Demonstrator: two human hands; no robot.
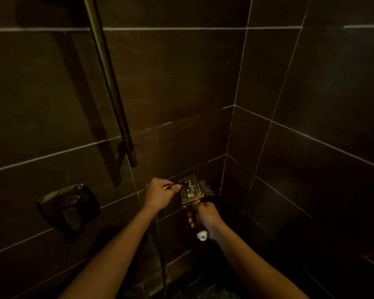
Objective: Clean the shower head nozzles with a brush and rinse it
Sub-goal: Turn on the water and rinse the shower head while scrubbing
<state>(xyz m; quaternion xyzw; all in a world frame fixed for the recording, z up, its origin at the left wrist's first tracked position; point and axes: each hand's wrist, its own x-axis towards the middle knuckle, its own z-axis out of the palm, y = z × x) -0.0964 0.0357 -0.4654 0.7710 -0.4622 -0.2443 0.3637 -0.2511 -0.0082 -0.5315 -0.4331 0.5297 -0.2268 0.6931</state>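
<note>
A square gold shower head faces up toward me in the dim shower corner, its nozzle face dotted with holes. My right hand grips its handle just below the head, and the white threaded end of the handle sticks out under that hand. My left hand holds a small brush by its shiny handle, and the bristle end lies on the left part of the nozzle face.
A metal riser rail runs down the dark tiled wall at the upper left. A mixer valve with a lever is on the wall at the left. A thin hose hangs between my forearms. The wall corner is just right of the shower head.
</note>
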